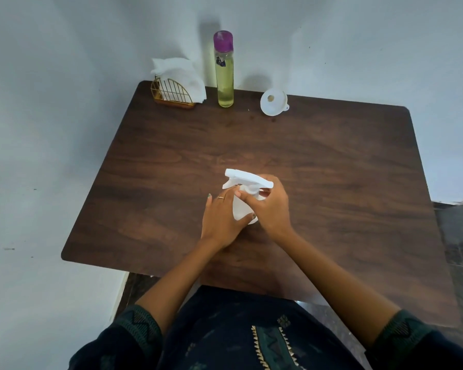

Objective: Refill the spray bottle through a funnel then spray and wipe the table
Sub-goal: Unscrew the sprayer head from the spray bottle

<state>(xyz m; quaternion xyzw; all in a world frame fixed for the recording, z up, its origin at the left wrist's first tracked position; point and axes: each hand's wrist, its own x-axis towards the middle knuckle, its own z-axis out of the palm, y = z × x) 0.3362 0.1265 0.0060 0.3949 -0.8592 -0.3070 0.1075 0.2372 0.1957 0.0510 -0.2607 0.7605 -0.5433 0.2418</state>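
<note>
The white plastic spray bottle (245, 201) stands near the middle of the dark wooden table (332, 169), bare tabletop all around. The left hand (219, 220) grips its body; the right hand (267, 206) grips its trigger head. At the far edge stand a white plastic funnel (274, 101), a tall purple-capped bottle (224, 69) holding yellowish liquid, and a gold wire holder (171, 93) holding white napkins (181, 72).

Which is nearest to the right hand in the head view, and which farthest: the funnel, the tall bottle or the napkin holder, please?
From the right hand, which grips the spray bottle:
1. Funnel, far edge, slightly right.
2. Tall bottle, far edge, left of the funnel.
3. Napkin holder, far left corner.
</note>
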